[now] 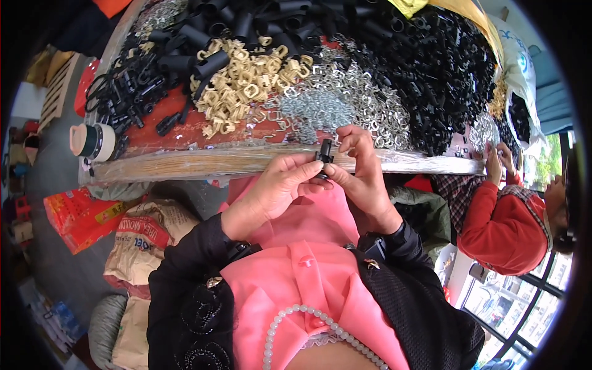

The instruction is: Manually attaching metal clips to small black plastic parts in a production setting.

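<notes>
Over the table's near edge I hold a small black plastic part (325, 153) with a narrow upright end. My left hand (274, 188) pinches its lower side between thumb and fingers. The thumb of my right hand (365, 176) presses against the part from the other side, while the index finger is bent and raised above it. What lies behind the part is hidden by my fingers. Just beyond my hands are a heap of small metal springs or pins (317, 110), bent silver metal clips (376, 102) and beige plastic rings (250, 86).
Black plastic parts (441, 68) form a large pile at the right, with black tubes (246, 24) at the back. A white cup-like container (92, 142) stands at the left corner. Paper sacks (145, 234) sit below. A co-worker's red sleeve (505, 231) is at the right.
</notes>
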A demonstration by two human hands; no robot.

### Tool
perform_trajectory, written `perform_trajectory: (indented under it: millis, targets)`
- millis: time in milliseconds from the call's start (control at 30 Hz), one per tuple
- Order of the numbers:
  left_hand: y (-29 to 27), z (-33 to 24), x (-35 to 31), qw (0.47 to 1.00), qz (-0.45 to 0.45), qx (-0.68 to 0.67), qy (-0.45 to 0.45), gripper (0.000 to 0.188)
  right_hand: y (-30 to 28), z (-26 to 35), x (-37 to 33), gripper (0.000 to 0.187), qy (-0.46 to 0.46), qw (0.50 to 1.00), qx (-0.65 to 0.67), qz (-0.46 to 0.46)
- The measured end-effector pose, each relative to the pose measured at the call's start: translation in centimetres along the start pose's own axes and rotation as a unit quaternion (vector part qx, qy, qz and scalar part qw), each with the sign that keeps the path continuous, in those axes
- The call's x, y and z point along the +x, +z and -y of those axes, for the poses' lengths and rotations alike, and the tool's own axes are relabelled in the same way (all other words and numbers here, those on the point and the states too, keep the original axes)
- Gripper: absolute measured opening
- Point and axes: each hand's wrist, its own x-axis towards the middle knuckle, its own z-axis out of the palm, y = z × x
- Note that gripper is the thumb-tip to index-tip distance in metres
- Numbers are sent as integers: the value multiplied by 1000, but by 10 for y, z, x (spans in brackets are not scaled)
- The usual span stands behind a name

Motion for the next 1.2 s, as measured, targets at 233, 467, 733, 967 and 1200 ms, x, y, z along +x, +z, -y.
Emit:
perform_trajectory:
  millis: [233,467,733,967,1200]
  targets:
    - [-8,-3,-17,999,-14,37,10,24,14,-6,1,33,201,917,335,79]
    - [-15,-32,-37,983,-58,147,94,23,24,-5,7,32,170,897,397,94]
    - [-86,-74,-58,542,-319,705,327,27,19,-15,11,21,200,923,314,96]
    - [-103,-71,-60,744,-336,522,249,25,19,-15,6,15,191,930,295,106]
    - [-40,-55,-34,962,-96,38,253,29,29,1,24,21,121,969,201,72]
